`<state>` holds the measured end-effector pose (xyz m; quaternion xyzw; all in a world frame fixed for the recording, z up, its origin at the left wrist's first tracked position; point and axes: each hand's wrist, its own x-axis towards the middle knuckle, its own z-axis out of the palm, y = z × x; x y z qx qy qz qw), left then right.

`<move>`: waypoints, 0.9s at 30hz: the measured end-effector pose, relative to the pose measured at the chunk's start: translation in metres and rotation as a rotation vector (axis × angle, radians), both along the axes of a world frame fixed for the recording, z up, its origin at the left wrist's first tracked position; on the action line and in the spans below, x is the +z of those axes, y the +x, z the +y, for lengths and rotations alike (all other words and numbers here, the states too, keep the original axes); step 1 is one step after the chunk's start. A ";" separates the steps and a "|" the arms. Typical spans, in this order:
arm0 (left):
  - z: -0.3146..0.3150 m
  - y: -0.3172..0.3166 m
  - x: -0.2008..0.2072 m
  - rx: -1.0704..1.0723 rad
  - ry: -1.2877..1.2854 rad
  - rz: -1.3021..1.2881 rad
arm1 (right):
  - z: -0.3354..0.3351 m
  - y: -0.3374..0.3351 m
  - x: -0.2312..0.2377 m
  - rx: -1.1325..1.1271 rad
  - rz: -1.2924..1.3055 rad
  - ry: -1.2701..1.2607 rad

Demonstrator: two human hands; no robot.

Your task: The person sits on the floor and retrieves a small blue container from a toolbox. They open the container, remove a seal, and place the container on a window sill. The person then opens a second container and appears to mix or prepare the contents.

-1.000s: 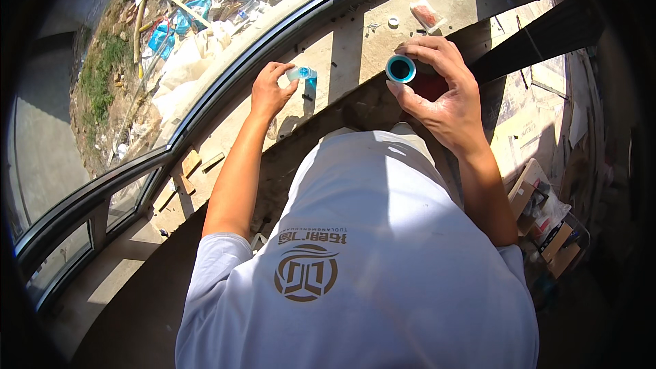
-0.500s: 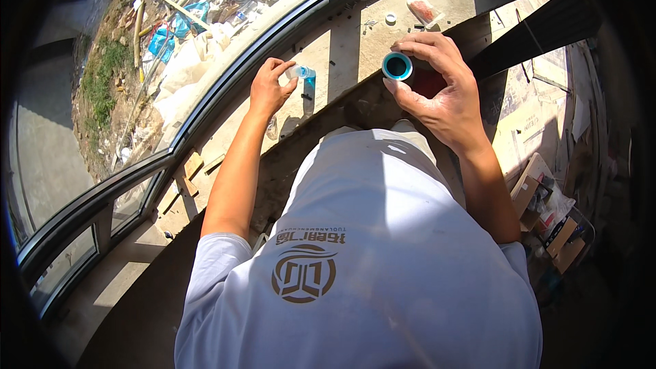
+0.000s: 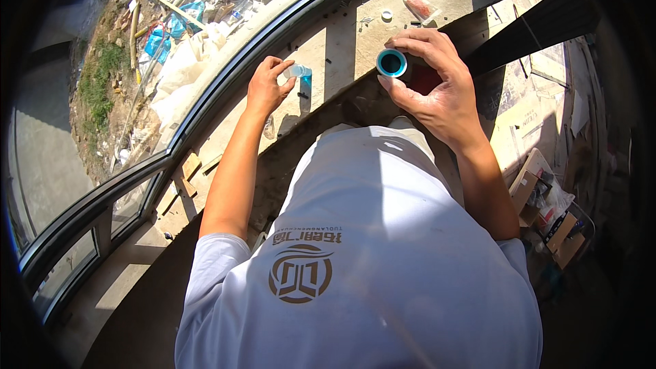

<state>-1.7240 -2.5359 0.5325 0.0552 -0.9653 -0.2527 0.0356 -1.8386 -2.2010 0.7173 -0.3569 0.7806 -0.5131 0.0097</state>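
My left hand (image 3: 268, 87) pinches a small translucent bottle (image 3: 295, 71) between thumb and fingers, above the sunlit sill. Blue shows at the bottle's far side, and a dark shadow lies below it. To the right, my right hand (image 3: 443, 85) curls its thumb and fingers around a round tub (image 3: 391, 63) with a teal rim. The tub's mouth faces up and looks dark inside; what it contains cannot be made out. The bottle and the tub are apart.
On the sill (image 3: 342, 48) lie a white round cap (image 3: 387, 15), a clear packet of reddish pieces (image 3: 421, 7) and several small dark bits. A window frame (image 3: 225, 89) runs along the left, with rubble beyond it. A box of odds and ends (image 3: 550, 208) stands at right.
The whole view has shifted very slightly. Both hands keep the same grip on the bottle and the tub.
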 end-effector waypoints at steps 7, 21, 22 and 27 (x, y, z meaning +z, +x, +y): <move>-0.002 0.005 -0.006 0.066 0.105 0.050 | -0.001 0.000 -0.002 0.009 -0.005 -0.008; 0.025 0.013 0.020 0.281 0.649 0.125 | -0.010 -0.004 0.000 0.064 -0.013 0.003; 0.032 0.011 0.028 0.257 0.693 0.130 | -0.011 -0.005 0.002 0.072 -0.020 0.008; 0.074 0.000 0.079 0.092 0.816 0.232 | -0.015 -0.008 0.009 0.086 -0.018 0.054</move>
